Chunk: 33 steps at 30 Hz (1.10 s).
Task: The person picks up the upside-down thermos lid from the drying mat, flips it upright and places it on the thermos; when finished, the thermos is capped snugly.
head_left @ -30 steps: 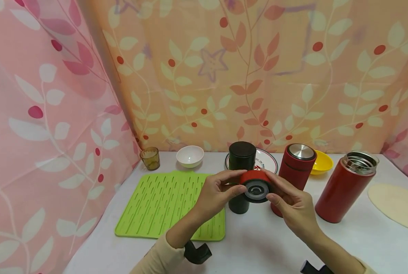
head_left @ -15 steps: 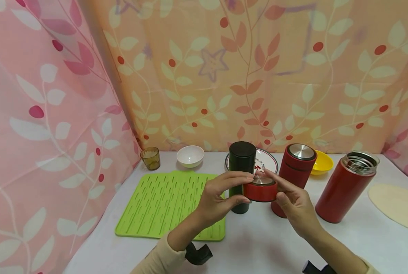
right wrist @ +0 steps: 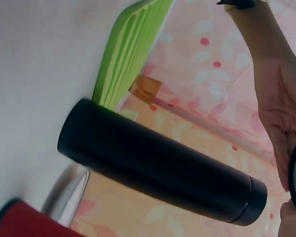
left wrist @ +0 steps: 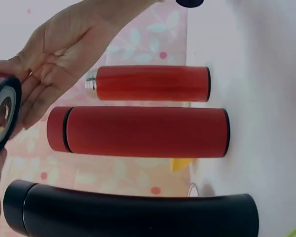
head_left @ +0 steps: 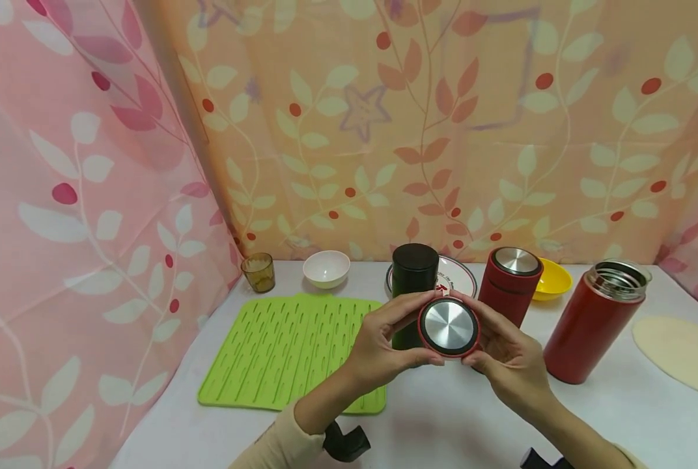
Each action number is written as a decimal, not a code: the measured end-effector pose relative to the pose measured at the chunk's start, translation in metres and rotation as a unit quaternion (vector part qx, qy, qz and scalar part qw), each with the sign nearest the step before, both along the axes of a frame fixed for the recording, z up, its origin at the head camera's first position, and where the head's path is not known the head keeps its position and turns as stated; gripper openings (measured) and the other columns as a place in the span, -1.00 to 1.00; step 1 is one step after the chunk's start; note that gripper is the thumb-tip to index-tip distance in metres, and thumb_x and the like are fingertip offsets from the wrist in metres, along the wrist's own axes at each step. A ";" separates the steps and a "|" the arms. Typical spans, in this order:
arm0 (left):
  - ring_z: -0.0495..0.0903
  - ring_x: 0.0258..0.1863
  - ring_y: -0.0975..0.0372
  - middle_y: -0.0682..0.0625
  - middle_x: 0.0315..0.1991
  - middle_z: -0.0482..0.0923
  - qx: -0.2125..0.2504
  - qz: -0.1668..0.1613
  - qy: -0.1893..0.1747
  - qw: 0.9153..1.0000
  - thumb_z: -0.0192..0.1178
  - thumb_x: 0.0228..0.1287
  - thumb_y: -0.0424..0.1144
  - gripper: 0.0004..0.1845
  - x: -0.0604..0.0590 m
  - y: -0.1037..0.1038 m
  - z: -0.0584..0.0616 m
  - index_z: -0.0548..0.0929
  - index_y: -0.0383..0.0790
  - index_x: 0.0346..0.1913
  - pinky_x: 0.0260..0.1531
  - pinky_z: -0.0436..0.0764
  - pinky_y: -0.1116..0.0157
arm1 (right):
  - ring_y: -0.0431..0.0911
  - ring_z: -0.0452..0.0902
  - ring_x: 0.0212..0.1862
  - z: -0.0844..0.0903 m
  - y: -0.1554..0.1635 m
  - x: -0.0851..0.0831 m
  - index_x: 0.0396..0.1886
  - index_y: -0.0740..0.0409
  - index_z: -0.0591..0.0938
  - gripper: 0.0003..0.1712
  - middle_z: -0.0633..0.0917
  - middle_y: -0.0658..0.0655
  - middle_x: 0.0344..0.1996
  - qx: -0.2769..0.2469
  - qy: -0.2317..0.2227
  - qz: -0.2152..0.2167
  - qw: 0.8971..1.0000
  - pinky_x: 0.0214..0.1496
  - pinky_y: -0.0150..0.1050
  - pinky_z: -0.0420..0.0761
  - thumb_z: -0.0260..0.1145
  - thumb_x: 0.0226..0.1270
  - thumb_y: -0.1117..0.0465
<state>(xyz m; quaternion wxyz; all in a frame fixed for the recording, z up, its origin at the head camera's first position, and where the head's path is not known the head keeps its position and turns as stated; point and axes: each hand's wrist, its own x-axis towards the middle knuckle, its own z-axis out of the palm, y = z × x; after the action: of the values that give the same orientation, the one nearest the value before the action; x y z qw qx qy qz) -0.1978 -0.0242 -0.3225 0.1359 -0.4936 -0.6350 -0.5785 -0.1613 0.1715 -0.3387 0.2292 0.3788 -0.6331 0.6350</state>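
Red lid [head_left: 448, 327] sits between our left hand [head_left: 384, 348] and right hand [head_left: 510, 361], fingertips of both pinching its rim, steel top facing us. We grip lightly and evenly. Half a second ago it lay flatter; now it tilts up, before the black flask [head_left: 413, 286].

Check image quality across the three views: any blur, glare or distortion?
Head view: sharp, evenly lit, wide-angle bowing at the edges, soft sheen on the steel-topped red lid. Left wrist view: rolled sideways, white table overexposed. Right wrist view: also rolled, black flask slightly soft.
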 end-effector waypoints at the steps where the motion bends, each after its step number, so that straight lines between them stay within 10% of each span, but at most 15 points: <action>1: 0.41 0.21 0.10 -0.28 0.17 0.39 -0.001 0.000 0.008 1.000 0.42 -0.26 -0.55 -0.16 0.000 0.001 0.000 0.32 -0.48 0.23 0.11 0.46 0.27 | -0.09 0.41 0.22 0.000 0.001 0.000 0.23 0.62 0.20 -0.22 0.42 0.24 0.24 -0.002 0.010 0.014 1.000 0.13 -0.39 0.45 0.29 -0.05 0.60; 9: 0.47 0.13 0.12 -0.25 0.13 0.43 0.022 0.016 0.002 1.000 0.42 -0.24 -0.52 -0.22 -0.001 0.005 -0.001 0.36 -0.44 0.19 0.08 0.50 0.27 | -0.09 0.29 0.31 0.012 0.021 -0.001 0.20 0.62 0.26 -0.17 0.42 0.29 0.24 0.058 0.051 -0.042 0.996 0.22 -0.43 0.34 0.37 -0.17 0.61; 14: 0.49 0.11 0.13 -0.22 0.12 0.45 0.037 0.043 -0.004 0.998 0.42 -0.21 -0.51 -0.24 -0.002 0.004 0.002 0.38 -0.40 0.19 0.09 0.49 0.29 | 0.00 0.26 0.33 0.027 0.054 0.000 0.15 0.71 0.24 -0.23 0.40 0.39 0.22 0.000 0.077 -0.070 0.995 0.26 -0.39 0.31 0.36 -0.11 0.59; 21: 0.49 0.12 0.11 -0.21 0.12 0.45 0.053 0.040 -0.007 0.998 0.41 -0.20 -0.52 -0.23 -0.001 0.007 0.008 0.37 -0.38 0.21 0.10 0.48 0.27 | -0.05 0.15 0.39 0.038 0.118 0.004 0.25 0.44 0.30 -0.33 0.35 0.24 0.30 -0.032 0.015 -0.278 0.960 0.34 -0.49 0.15 0.19 0.06 0.63; 26: 0.49 0.12 0.14 -0.24 0.12 0.43 0.063 0.038 -0.017 0.997 0.39 -0.20 -0.58 -0.24 0.001 0.021 0.023 0.36 -0.44 0.20 0.10 0.48 0.29 | -0.17 -0.02 0.44 0.022 0.160 -0.006 0.33 0.24 0.25 -0.27 0.25 0.07 0.37 -0.153 -0.081 -0.222 0.959 0.41 -0.52 -0.13 0.06 0.13 0.66; 33: 0.51 0.09 0.24 -0.26 0.10 0.47 0.058 0.003 -0.035 0.998 0.36 -0.12 -0.55 -0.30 0.009 0.067 0.057 0.37 -0.46 0.19 0.08 0.48 0.40 | -0.30 0.25 0.31 -0.025 0.182 -0.015 0.39 0.21 0.16 -0.16 0.28 0.04 0.36 -0.127 -0.128 -0.192 0.965 0.06 -0.67 0.36 0.12 0.09 0.67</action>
<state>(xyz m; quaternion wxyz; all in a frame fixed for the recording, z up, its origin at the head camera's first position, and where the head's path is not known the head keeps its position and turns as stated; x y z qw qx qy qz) -0.1892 0.0429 -0.2653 0.1437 -0.4627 -0.6062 -0.6307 -0.1766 0.3535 -0.3635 0.3098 0.1332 -0.6322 0.6975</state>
